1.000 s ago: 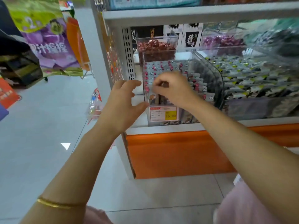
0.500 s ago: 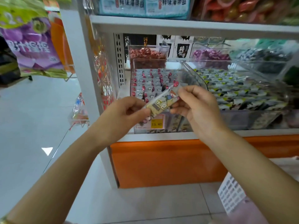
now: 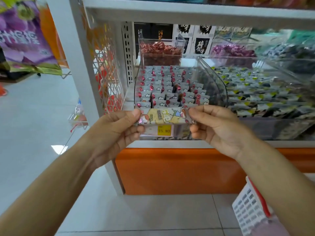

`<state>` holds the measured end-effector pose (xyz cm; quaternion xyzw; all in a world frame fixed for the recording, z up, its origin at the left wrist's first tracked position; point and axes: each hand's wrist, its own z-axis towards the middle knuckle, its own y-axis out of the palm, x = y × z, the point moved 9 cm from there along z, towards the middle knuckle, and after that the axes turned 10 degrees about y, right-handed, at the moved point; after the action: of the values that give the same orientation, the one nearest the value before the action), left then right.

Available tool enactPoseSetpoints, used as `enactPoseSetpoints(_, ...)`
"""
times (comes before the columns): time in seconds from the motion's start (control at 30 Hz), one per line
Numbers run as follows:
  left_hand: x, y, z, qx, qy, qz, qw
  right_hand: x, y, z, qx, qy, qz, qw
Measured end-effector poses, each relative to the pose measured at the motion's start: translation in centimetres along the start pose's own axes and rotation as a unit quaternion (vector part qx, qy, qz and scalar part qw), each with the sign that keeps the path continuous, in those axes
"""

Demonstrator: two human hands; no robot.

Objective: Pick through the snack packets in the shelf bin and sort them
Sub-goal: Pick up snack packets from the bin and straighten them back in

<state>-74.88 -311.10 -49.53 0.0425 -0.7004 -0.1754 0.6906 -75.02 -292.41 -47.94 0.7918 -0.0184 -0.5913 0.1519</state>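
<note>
Holding one snack packet (image 3: 163, 116) just in front of the shelf bin (image 3: 214, 84), we pinch its ends: left hand (image 3: 117, 132) and right hand (image 3: 219, 128), fingers (image 3: 202, 110) curled on the film. We judge sorting barely begun; the clear, rigid bin is packed with rows of flat, glossy rectangular packets (image 3: 163, 92).

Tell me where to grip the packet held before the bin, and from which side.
Grip the packet by its short ends, coming in from either side: it is long, flat and level. The left hand and right hand pinch it there.
</note>
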Motion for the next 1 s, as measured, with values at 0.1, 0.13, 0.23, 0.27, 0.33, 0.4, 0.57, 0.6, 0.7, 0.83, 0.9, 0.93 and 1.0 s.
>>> enactPoseSetpoints(0.1,-0.4,-0.9,-0.1,0.041,-0.006,-0.043,0.998,0.3,0.1,0.1,-0.027,0.019,0.021,0.999)
enactPoseSetpoints(0.13,-0.4,-1.1,-0.2,0.048,-0.004,-0.039,0.998,0.4,0.2,0.1,-0.032,0.024,0.032,0.999)
enactPoseSetpoints(0.23,-0.3,-1.6,-0.6,0.062,0.002,-0.018,0.998,0.8,0.5,0.1,-0.044,0.033,0.059,0.997)
enactPoseSetpoints(0.27,-0.3,-1.6,-0.7,0.064,0.0,-0.022,0.998,0.9,0.6,0.1,-0.049,0.036,0.07,0.996)
enactPoseSetpoints(0.33,-0.5,-1.5,-0.8,0.063,-0.009,-0.048,0.997,0.9,0.8,0.1,-0.058,0.037,0.091,0.993)
enactPoseSetpoints(0.4,-0.7,-1.4,-1.1,0.066,-0.025,-0.087,0.994,0.7,0.9,0.1,-0.06,0.028,0.1,0.993)
enactPoseSetpoints(0.57,-0.4,-1.2,-1.5,0.046,-0.038,-0.103,0.993,-1.6,0.5,-0.8,0.041,-0.145,-0.174,0.973)
enactPoseSetpoints(0.6,-0.3,-1.3,-1.5,0.043,-0.033,-0.088,0.995,-1.8,0.7,-1.0,0.042,-0.166,-0.187,0.967)
enactPoseSetpoints(0.7,0.1,-1.4,-1.4,0.042,-0.017,-0.045,0.998,-1.7,1.0,-1.1,0.006,-0.165,-0.122,0.979)
enactPoseSetpoints(0.83,0.2,-0.6,-1.4,0.018,-0.001,-0.005,1.0,-1.9,1.0,-1.2,0.041,-0.19,-0.184,0.964)
enactPoseSetpoints(0.9,0.5,-0.3,-1.4,0.008,0.031,0.031,0.999,-1.9,0.8,-1.0,0.048,-0.183,-0.192,0.963)
enactPoseSetpoints(0.93,0.6,-0.2,-1.4,0.008,0.046,0.05,0.998,-1.9,0.8,-0.9,0.046,-0.176,-0.183,0.966)
enactPoseSetpoints(1.0,1.0,0.0,-1.3,0.006,0.069,0.091,0.993,-1.8,1.0,-0.9,0.032,-0.166,-0.169,0.971)
